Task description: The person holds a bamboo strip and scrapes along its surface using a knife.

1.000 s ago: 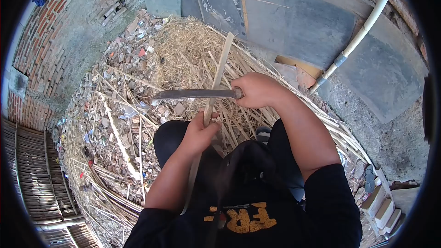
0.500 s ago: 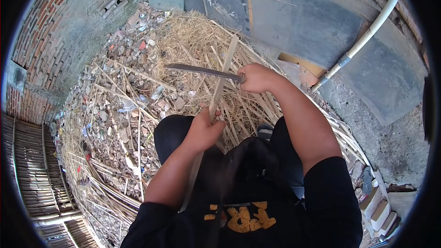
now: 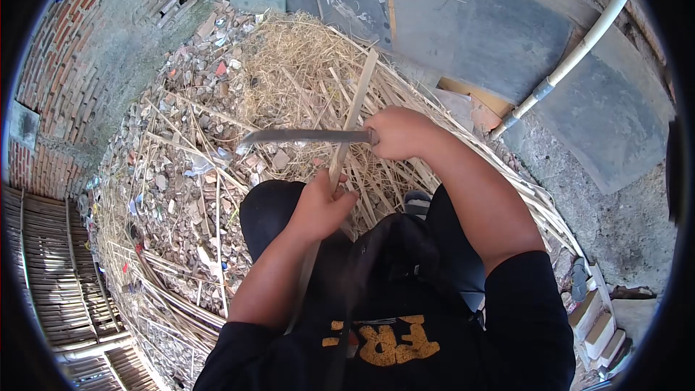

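A long flat bamboo strip [image 3: 357, 98] slants up from my lap, its far end over the straw. My left hand [image 3: 323, 205] is closed around it near my knee, thumb to the right. In my right hand [image 3: 397, 132] I grip the handle of a machete [image 3: 308, 135]. Its dark blade points left and crosses the strip a short way above my left hand. Blade and strip overlap in view; whether the edge bites in, I cannot tell. The strip's lower part runs beneath my left forearm.
Bamboo strips and shavings [image 3: 289, 51] cover the ground ahead. Rubble [image 3: 188, 188] with scattered litter spreads to the left. A white pipe [image 3: 579, 54] leans by grey panels [image 3: 470, 36] on the right. A brick wall [image 3: 65, 58] and a bamboo slat panel [image 3: 51, 268] stand left.
My right hand has drawn the machete down along the strip, closer to my left hand and slightly leftward. The blade now lies more level. My left hand keeps its place on the bamboo strip.
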The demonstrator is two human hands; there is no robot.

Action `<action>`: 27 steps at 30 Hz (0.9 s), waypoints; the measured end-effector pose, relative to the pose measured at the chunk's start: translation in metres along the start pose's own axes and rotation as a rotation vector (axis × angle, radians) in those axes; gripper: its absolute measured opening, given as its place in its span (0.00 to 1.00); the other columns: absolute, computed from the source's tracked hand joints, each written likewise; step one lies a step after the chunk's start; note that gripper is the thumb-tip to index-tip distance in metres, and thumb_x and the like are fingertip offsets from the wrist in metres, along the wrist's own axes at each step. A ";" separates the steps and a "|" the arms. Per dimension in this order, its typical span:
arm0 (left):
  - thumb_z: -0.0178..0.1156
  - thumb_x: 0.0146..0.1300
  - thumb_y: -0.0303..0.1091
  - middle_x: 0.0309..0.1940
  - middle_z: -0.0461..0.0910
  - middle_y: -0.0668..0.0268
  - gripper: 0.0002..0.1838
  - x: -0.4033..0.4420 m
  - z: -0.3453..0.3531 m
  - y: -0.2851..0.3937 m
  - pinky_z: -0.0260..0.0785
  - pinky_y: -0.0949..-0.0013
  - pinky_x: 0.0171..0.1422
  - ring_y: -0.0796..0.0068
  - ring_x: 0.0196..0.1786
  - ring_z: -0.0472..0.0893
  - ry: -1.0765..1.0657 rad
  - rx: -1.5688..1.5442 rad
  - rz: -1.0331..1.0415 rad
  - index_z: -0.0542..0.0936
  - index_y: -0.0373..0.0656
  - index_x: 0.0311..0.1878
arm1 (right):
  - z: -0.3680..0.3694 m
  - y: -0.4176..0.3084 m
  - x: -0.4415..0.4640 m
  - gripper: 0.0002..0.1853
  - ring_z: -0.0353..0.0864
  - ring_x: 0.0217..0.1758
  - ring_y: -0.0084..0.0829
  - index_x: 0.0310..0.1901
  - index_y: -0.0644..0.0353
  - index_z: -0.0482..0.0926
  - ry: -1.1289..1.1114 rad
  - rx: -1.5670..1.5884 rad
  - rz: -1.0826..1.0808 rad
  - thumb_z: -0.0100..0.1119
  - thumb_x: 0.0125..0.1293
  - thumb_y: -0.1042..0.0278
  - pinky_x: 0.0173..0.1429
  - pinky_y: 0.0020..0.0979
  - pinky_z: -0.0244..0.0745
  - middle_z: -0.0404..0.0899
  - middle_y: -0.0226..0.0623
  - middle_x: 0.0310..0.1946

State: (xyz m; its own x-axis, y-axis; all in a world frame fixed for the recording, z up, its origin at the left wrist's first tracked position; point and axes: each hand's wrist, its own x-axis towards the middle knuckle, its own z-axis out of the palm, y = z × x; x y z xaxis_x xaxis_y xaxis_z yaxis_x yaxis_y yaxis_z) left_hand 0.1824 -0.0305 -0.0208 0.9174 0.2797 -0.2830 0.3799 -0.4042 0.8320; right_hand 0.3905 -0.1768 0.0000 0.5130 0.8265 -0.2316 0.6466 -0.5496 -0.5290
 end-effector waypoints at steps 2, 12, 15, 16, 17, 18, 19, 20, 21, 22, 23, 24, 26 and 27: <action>0.69 0.67 0.36 0.29 0.80 0.66 0.21 0.000 0.002 0.001 0.73 0.69 0.39 0.78 0.32 0.79 -0.007 0.080 0.000 0.77 0.33 0.56 | -0.001 -0.012 -0.004 0.21 0.88 0.43 0.50 0.49 0.64 0.86 -0.068 -0.111 -0.016 0.66 0.54 0.66 0.49 0.47 0.81 0.87 0.53 0.37; 0.69 0.66 0.37 0.27 0.79 0.67 0.21 -0.002 0.001 0.009 0.72 0.68 0.37 0.78 0.31 0.78 -0.016 0.037 -0.010 0.77 0.33 0.55 | -0.009 -0.013 -0.018 0.19 0.89 0.43 0.44 0.47 0.64 0.85 -0.024 -0.152 0.036 0.68 0.53 0.65 0.49 0.46 0.81 0.87 0.52 0.36; 0.69 0.65 0.37 0.27 0.80 0.64 0.21 -0.008 0.003 0.005 0.73 0.66 0.37 0.74 0.30 0.81 -0.012 0.091 0.009 0.76 0.33 0.54 | -0.019 0.034 0.005 0.17 0.88 0.41 0.46 0.44 0.63 0.86 -0.055 0.015 0.120 0.67 0.52 0.66 0.47 0.47 0.80 0.87 0.50 0.34; 0.69 0.65 0.38 0.26 0.81 0.62 0.22 -0.004 0.004 0.002 0.74 0.63 0.36 0.69 0.29 0.83 -0.005 0.112 0.033 0.76 0.33 0.53 | -0.024 0.052 0.016 0.17 0.87 0.40 0.47 0.44 0.63 0.86 -0.043 0.093 0.175 0.66 0.52 0.66 0.47 0.47 0.80 0.87 0.50 0.34; 0.69 0.64 0.38 0.25 0.81 0.60 0.22 0.000 0.004 0.001 0.76 0.60 0.36 0.65 0.28 0.85 0.000 0.135 0.058 0.75 0.33 0.53 | -0.019 0.056 0.017 0.19 0.87 0.41 0.50 0.46 0.64 0.86 0.003 0.059 0.185 0.66 0.52 0.66 0.47 0.48 0.80 0.87 0.52 0.35; 0.69 0.64 0.39 0.25 0.82 0.59 0.22 0.003 0.003 -0.002 0.76 0.60 0.36 0.65 0.28 0.85 0.014 0.093 0.074 0.75 0.33 0.53 | -0.020 0.049 0.014 0.19 0.87 0.41 0.50 0.47 0.63 0.86 0.050 0.036 0.158 0.66 0.52 0.66 0.48 0.48 0.80 0.87 0.52 0.35; 0.69 0.64 0.39 0.25 0.82 0.59 0.22 0.003 0.003 -0.007 0.76 0.60 0.36 0.64 0.29 0.85 0.023 0.051 0.083 0.75 0.33 0.53 | -0.018 0.038 0.010 0.19 0.87 0.41 0.51 0.47 0.63 0.86 0.090 0.016 0.133 0.66 0.52 0.66 0.48 0.48 0.80 0.87 0.52 0.35; 0.69 0.64 0.39 0.25 0.82 0.58 0.22 0.002 0.003 -0.011 0.76 0.60 0.36 0.64 0.29 0.85 0.029 0.011 0.086 0.75 0.33 0.53 | -0.014 0.027 0.003 0.20 0.87 0.41 0.51 0.48 0.63 0.86 0.125 0.004 0.109 0.66 0.53 0.66 0.48 0.48 0.80 0.87 0.51 0.35; 0.69 0.64 0.39 0.25 0.82 0.58 0.23 0.000 0.003 -0.008 0.76 0.60 0.36 0.64 0.29 0.86 0.023 0.028 0.074 0.75 0.32 0.53 | -0.012 0.016 -0.005 0.20 0.87 0.42 0.52 0.49 0.60 0.87 0.132 -0.051 0.047 0.65 0.53 0.65 0.49 0.48 0.80 0.87 0.50 0.36; 0.69 0.65 0.39 0.25 0.82 0.57 0.23 -0.002 0.003 -0.002 0.76 0.61 0.36 0.64 0.29 0.86 0.015 0.045 0.062 0.75 0.32 0.53 | -0.013 0.008 -0.011 0.21 0.87 0.43 0.52 0.50 0.59 0.87 0.077 -0.093 0.038 0.65 0.53 0.65 0.49 0.48 0.80 0.87 0.50 0.37; 0.69 0.65 0.39 0.25 0.82 0.57 0.23 -0.004 0.003 0.004 0.76 0.61 0.37 0.64 0.29 0.86 0.008 0.058 0.051 0.75 0.32 0.53 | -0.015 0.000 -0.016 0.21 0.86 0.44 0.53 0.51 0.58 0.87 0.019 -0.138 0.028 0.65 0.53 0.65 0.49 0.48 0.81 0.87 0.50 0.37; 0.69 0.65 0.39 0.24 0.82 0.57 0.23 -0.004 0.003 0.006 0.76 0.60 0.37 0.64 0.29 0.86 0.000 0.059 0.049 0.75 0.31 0.53 | -0.016 -0.004 -0.017 0.22 0.86 0.45 0.53 0.51 0.57 0.87 -0.039 -0.189 0.012 0.65 0.53 0.65 0.50 0.48 0.81 0.87 0.51 0.38; 0.69 0.66 0.39 0.24 0.83 0.57 0.23 -0.009 0.003 0.009 0.77 0.60 0.37 0.63 0.29 0.87 -0.015 0.060 0.042 0.75 0.31 0.53 | -0.019 0.029 0.000 0.18 0.87 0.49 0.48 0.48 0.55 0.88 -0.037 -0.090 0.129 0.64 0.54 0.66 0.53 0.46 0.82 0.88 0.46 0.42; 0.68 0.67 0.39 0.24 0.82 0.57 0.22 -0.007 0.004 0.007 0.76 0.60 0.37 0.62 0.29 0.87 -0.002 0.085 0.074 0.75 0.31 0.53 | -0.030 0.039 0.003 0.18 0.87 0.49 0.48 0.48 0.55 0.88 0.016 -0.046 0.176 0.64 0.54 0.66 0.53 0.46 0.82 0.88 0.47 0.42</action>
State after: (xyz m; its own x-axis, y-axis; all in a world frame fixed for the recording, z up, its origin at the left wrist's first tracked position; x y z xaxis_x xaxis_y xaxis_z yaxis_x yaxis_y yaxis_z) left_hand 0.1791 -0.0383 -0.0150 0.9436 0.2448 -0.2229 0.3194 -0.4965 0.8071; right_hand 0.4341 -0.1994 0.0029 0.6294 0.7153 -0.3037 0.5709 -0.6908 -0.4438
